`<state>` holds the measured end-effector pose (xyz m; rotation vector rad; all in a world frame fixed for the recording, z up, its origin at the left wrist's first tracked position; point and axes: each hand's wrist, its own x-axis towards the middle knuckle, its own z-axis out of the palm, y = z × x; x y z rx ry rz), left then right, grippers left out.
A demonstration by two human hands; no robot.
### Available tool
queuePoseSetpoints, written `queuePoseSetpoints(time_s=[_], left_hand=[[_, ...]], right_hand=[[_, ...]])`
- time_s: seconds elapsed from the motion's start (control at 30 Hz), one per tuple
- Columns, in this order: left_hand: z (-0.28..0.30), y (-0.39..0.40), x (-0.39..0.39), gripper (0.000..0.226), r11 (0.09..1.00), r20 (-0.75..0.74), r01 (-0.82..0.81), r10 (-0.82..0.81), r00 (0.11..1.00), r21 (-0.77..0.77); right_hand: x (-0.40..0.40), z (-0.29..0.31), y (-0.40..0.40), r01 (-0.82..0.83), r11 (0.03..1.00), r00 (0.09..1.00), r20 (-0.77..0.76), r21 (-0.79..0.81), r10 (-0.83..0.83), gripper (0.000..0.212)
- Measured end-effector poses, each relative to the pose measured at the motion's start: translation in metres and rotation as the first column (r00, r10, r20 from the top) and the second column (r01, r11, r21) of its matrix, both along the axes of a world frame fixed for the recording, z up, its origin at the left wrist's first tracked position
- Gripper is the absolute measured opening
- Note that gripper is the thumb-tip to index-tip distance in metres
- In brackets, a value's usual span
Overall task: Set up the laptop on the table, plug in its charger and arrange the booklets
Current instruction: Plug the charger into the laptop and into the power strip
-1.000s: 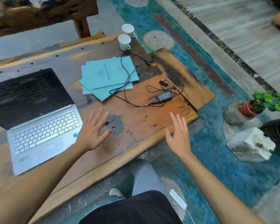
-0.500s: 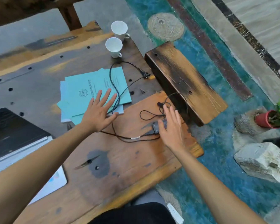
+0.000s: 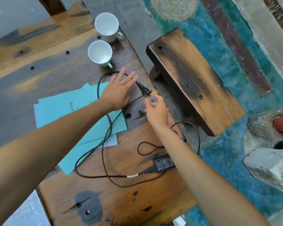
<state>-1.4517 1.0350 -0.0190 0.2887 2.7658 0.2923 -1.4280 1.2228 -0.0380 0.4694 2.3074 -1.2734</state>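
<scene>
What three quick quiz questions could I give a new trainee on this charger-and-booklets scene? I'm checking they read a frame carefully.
1. True or false: the charger brick lies on the teal booklets.
2. How many white cups stand on the table?
3. Which hand is nearer the black plug at the table's edge: A) left hand, B) right hand, C) neither is anywhere near it?

Key
1. False: it lies on bare wood, with only the cable crossing the booklets.
2. Two.
3. A: its fingertips are right beside the plug.
</scene>
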Motion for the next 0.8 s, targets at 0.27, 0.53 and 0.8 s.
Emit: queuePoseSetpoints(time_s=[0.27, 0.53, 0.8], left_hand=[[-0.04, 0.014, -0.051, 0.056, 0.993, 0.078, 0.098, -0.103, 0.992, 0.07], [-0.025, 0.017, -0.044, 0.029, 0.992, -0.067, 0.024, -0.016, 0.998, 0.12], [0.025, -0.005, 0.002, 0.022, 0.933, -0.222, -0.132, 0.214, 0.951, 0.335]], right_hand=[[-0.042, -0.035, -0.016, 0.126, 0.991, 0.992, -0.021, 0.043, -0.125, 0.037], [-0.016, -0.02, -0.002, 0.248, 0.956, 0.967, -0.012, -0.154, -0.253, 0.03], [0.031, 0.027, 0.03, 0.422, 0.771, 0.906, 0.186, -0.477, -0.38, 0.042]])
